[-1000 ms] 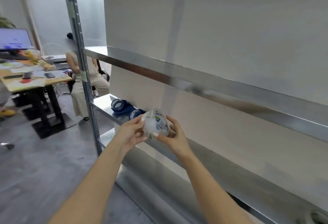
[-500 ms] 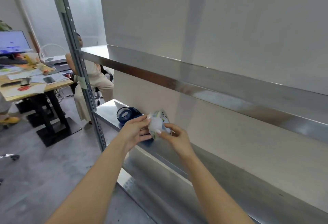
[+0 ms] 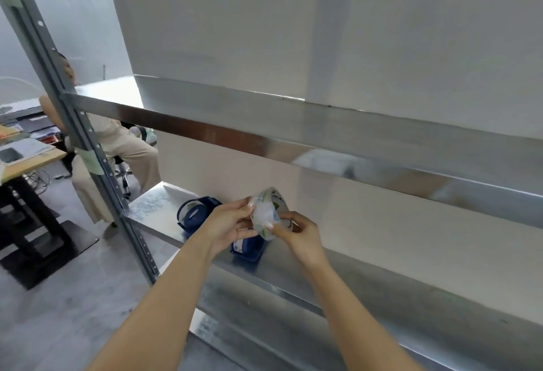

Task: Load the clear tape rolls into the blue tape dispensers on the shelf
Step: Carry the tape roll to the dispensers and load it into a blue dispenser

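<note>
Both hands hold a clear tape roll in shiny wrapping with green and blue print, just above the middle metal shelf. My left hand pinches its left edge; my right hand grips its lower right side. One blue tape dispenser lies on the shelf to the left of my hands and has a roll inside. A second blue dispenser sits right below the roll, partly hidden by my hands.
A metal upright post stands at the shelf's left end. An upper shelf runs overhead and a lower shelf sits beneath. A seated person and a wooden desk are at the left.
The view has moved closer to the shelf and turned right. My hands have kept the wrapped roll between them and turned it, so it stands more edge-on now.
</note>
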`<state>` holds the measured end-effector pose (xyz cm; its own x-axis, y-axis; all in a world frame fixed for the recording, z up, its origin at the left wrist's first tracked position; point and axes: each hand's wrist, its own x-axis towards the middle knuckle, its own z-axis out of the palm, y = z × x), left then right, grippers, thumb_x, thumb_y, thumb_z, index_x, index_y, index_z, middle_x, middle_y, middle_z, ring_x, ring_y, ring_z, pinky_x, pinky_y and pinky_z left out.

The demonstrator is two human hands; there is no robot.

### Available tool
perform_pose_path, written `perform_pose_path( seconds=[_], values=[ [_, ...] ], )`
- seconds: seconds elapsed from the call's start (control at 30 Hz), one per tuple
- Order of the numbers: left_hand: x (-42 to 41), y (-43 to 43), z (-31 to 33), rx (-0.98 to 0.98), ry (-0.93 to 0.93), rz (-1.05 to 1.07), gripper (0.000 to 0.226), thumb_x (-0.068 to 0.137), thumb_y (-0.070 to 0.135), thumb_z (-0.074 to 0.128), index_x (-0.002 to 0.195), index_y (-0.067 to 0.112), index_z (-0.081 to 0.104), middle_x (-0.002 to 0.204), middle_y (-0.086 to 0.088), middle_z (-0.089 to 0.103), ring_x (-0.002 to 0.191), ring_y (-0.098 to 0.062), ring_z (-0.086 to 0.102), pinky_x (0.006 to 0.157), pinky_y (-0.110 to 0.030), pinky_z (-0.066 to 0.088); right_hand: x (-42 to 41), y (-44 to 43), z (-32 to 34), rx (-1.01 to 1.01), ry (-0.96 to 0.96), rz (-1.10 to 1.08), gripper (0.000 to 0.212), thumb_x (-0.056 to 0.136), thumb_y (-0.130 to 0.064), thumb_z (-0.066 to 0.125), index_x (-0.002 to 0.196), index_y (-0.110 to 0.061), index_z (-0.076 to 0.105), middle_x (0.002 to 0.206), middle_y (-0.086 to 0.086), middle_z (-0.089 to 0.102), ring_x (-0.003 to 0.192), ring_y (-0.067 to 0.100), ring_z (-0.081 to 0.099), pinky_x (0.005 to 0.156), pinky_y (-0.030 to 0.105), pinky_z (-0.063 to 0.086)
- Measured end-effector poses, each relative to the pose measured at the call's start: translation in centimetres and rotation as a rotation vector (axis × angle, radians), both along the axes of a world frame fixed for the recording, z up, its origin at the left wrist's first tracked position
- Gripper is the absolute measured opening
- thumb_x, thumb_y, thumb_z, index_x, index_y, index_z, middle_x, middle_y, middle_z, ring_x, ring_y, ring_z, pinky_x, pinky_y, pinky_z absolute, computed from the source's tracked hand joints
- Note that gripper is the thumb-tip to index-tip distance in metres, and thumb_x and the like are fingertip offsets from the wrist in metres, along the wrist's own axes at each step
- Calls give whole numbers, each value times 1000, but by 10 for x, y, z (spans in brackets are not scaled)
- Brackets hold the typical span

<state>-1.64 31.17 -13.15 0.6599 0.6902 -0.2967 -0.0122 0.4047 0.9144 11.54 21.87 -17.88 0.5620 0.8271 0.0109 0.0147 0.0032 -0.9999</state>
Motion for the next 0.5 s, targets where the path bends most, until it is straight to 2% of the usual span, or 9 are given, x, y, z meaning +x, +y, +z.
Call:
perform_pose_path(
  seconds=[0.1, 0.23, 0.4, 0.5],
  values=[
    [2, 27, -4, -35, 5, -77, 30, 95, 11, 49, 124, 9, 56, 118, -16, 63, 109, -30, 60, 87, -43, 55, -9, 13, -5, -15, -6, -101, 27, 76, -12, 77, 100, -1, 68, 93, 5, 65, 75, 6, 55, 57, 3, 42],
    [3, 50, -10, -95, -13, -171, 22, 94, 6, 48, 113, 6, 59, 109, -16, 66, 100, -28, 64, 74, -39, 60, -24, 25, -6, -36, -8, -250, 26, 74, -14, 79, 94, -3, 68, 88, 1, 64, 74, 6, 55, 56, 2, 41],
    [11, 62, -22, -77, 35, -245, 29, 93, 3, 50, 122, 2, 56, 120, -22, 63, 109, -34, 62, 79, -41, 59, -34, 23, -9, -55, -19, -393, 31, 70, -20, 82, 92, -3, 67, 93, 3, 67, 83, 12, 57, 67, 16, 41],
    [19, 57, -33, -85, 67, -262, 33, 94, 4, 49, 126, 0, 54, 118, -22, 63, 104, -33, 64, 70, -36, 61, -35, 15, -14, -59, 5, -448, 29, 71, -17, 82, 89, -2, 65, 90, 2, 64, 82, 12, 57, 67, 17, 42]
  ],
)
